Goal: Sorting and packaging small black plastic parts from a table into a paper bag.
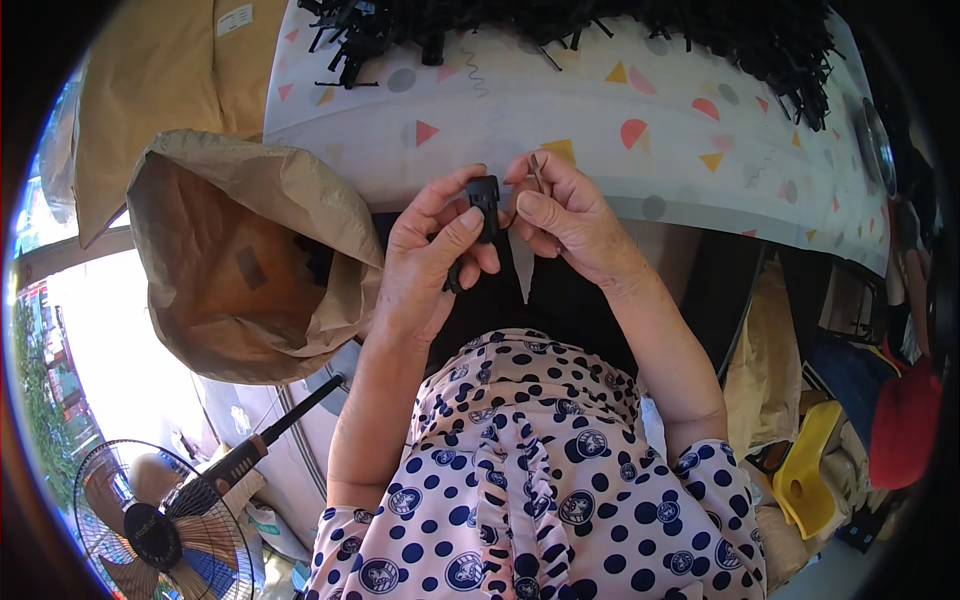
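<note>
My left hand (432,240) is closed around a black plastic part (484,192), its blocky end pointing up between thumb and fingers. A narrower dark piece shows below the same fingers. Close beside it, my right hand (572,212) pinches a small thin metal tool (537,172) between thumb and fingers; its tip sticks up, and I cannot make out its exact kind. Both hands are above my lap, just before the table's near edge. Across the far side of the table lies a heap of similar black plastic parts (640,25).
A patterned cloth (560,110) covers the table. To the left stands an open brown paper bag (215,290) with some dark pieces inside. A caged fan (160,530) is at lower left. A yellow plastic piece (808,475) and piled cloth lie at right.
</note>
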